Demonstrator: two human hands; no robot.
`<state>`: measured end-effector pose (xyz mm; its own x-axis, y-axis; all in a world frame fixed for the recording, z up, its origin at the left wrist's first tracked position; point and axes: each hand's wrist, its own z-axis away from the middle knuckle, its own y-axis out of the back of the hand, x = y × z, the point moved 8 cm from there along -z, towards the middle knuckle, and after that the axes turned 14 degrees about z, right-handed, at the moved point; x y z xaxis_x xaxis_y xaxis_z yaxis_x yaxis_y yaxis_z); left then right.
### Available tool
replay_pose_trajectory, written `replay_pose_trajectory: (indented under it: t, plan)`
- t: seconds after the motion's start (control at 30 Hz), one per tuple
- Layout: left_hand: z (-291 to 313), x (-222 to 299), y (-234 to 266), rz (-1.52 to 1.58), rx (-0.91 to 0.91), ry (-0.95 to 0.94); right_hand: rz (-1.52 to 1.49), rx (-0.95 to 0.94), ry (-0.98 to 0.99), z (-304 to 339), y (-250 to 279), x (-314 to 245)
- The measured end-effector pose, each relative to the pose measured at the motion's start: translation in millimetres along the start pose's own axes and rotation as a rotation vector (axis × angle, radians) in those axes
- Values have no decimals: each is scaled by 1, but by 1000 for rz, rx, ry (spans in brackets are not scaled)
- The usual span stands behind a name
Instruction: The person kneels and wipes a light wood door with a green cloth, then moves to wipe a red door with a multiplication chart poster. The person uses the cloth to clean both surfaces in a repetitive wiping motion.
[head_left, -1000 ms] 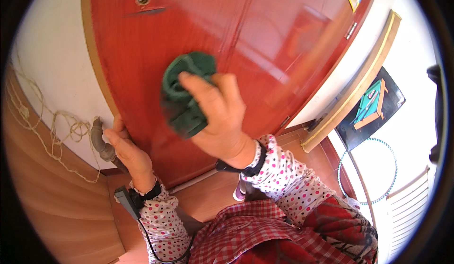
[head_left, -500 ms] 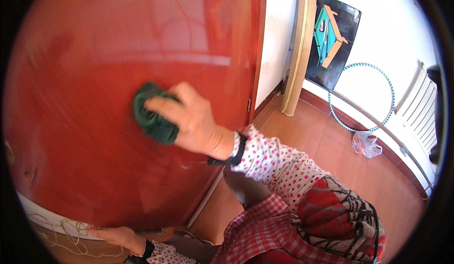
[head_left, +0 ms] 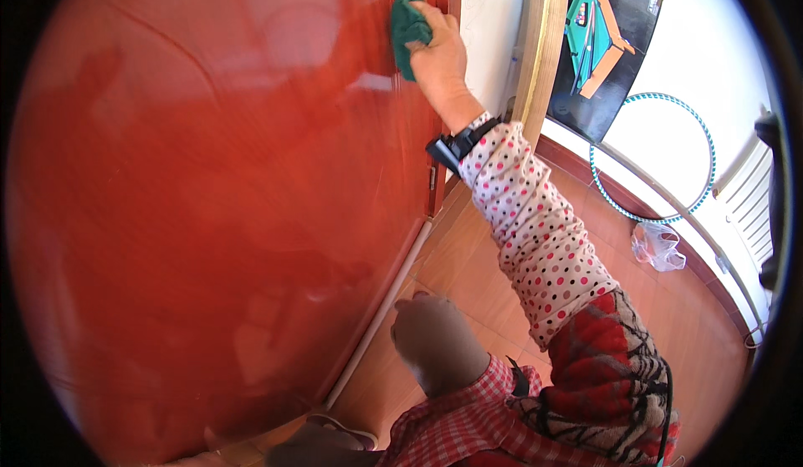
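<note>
My right hand (head_left: 441,57) is closed round a dark green cloth (head_left: 408,36). It presses the cloth against the upper right part of a glossy red door (head_left: 209,241), close to the door's hinged edge. A black band (head_left: 462,145) circles the wrist above a polka-dot sleeve. Only a sliver of my left hand (head_left: 199,460) shows at the lower edge, by the bottom of the door; its fingers are hidden.
A wooden post (head_left: 539,48) stands right of the door. Beyond it are a black picture panel (head_left: 604,57), a striped hoop (head_left: 712,157), a clear plastic bag (head_left: 658,247) and a white radiator (head_left: 751,203). My knee (head_left: 435,341) is close to the door's lower edge.
My right hand has carried the green cloth up and to the right, from the middle of the door to near its hinged edge. My left hand has dropped almost out of view.
</note>
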<state>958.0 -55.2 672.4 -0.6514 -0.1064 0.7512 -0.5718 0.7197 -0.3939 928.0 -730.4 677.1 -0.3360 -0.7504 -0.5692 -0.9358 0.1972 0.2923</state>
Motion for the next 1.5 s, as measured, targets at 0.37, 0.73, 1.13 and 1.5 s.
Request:
replay_pose_trajectory:
  t: [0.37, 0.73, 1.13, 1.5]
  plan:
    - [0, -17, -7, 55, 1, 37, 93, -171, -281, 3, -55, 108]
    - [-46, -38, -76, 413, -57, 313, -480, -127, -318, 31, -56, 23]
    - [-51, 30, -261, 387, -444, 314, -668, -180, -282, 3, -19, -158]
    - [-18, 88, -342, 541, -749, 401, -597, -159, 376, -32, 55, -327]
